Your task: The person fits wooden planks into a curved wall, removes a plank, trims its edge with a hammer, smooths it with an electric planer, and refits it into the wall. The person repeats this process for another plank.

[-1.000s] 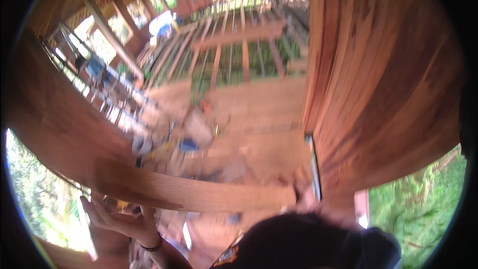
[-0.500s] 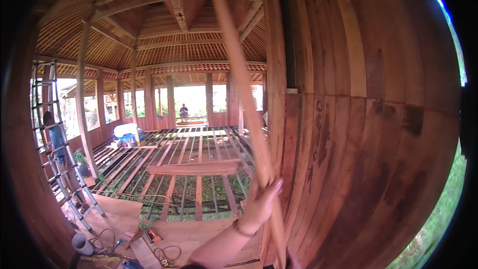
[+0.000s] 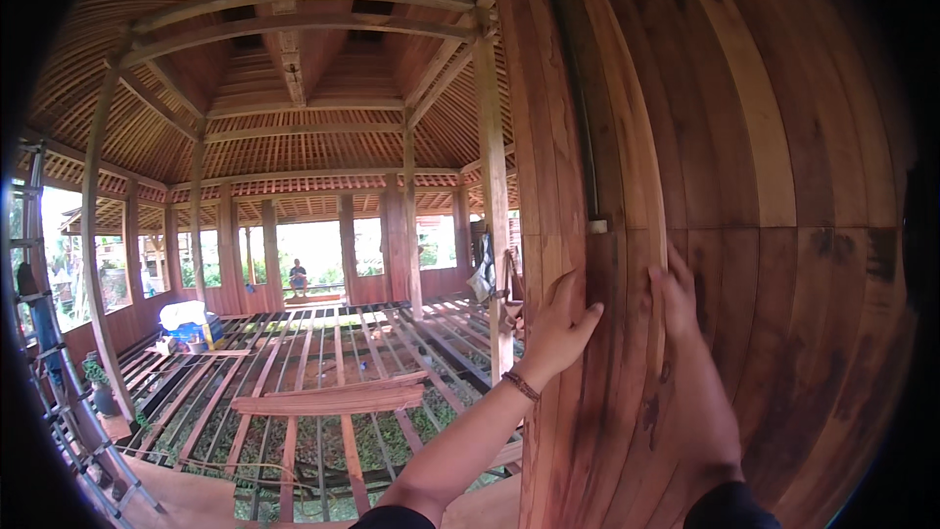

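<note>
Our left grip (image 3: pixel 561 338) spreads apart by the wall (image 3: pixel 754 333). Our right grip (image 3: pixel 680 306) touches the plank (image 3: pixel 627 142); whether clamped, we cannot tell.

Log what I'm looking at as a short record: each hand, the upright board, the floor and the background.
Left hand: open, at the wall planks left of the board; bracelet on the wrist
Right hand: at the board's right edge; grip unclear
Board: long, narrow, upright along the wall
Floor: open joists, greenery visible between them; reddish planks laid across
Background: ladder at far left; seated person in the distance
</note>
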`<act>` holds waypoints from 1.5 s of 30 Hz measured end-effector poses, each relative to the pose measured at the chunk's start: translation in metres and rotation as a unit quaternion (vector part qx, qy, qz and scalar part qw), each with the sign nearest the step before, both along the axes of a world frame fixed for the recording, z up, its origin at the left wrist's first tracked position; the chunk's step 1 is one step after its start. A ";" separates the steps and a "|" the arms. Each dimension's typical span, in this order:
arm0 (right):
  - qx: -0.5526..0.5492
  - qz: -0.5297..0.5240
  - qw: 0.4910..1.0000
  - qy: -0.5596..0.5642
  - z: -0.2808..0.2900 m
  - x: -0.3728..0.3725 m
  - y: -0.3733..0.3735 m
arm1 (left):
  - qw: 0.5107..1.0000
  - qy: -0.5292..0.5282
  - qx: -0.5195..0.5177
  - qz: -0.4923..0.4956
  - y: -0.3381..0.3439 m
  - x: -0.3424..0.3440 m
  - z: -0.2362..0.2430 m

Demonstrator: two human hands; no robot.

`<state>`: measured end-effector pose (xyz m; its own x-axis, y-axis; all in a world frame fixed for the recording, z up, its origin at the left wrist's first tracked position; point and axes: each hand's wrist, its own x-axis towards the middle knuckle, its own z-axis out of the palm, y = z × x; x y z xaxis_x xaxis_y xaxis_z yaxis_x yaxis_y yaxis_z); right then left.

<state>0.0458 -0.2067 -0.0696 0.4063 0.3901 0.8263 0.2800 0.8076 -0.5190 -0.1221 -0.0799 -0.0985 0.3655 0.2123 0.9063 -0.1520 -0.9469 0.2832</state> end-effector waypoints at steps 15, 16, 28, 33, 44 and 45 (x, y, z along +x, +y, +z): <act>-0.002 -0.365 0.912 -0.189 0.198 0.046 0.095 | 0.988 0.005 0.102 0.114 0.084 0.090 -0.063; -0.028 -0.384 0.903 -0.190 0.198 0.043 0.097 | 0.987 0.003 0.106 0.118 0.085 0.091 -0.064; -0.056 -0.494 0.841 -0.216 0.183 0.021 0.117 | 0.990 -0.014 0.103 0.093 0.084 0.087 -0.067; -0.031 -0.474 0.854 -0.212 0.185 0.030 0.128 | 0.992 -0.010 0.091 0.084 0.082 0.085 -0.067; -0.039 -0.551 0.801 -0.230 0.195 0.037 0.136 | 0.992 0.032 0.076 0.100 0.073 0.074 -0.067; -0.042 -0.546 0.805 -0.229 0.196 0.037 0.136 | 0.992 0.041 0.071 0.101 0.073 0.073 -0.067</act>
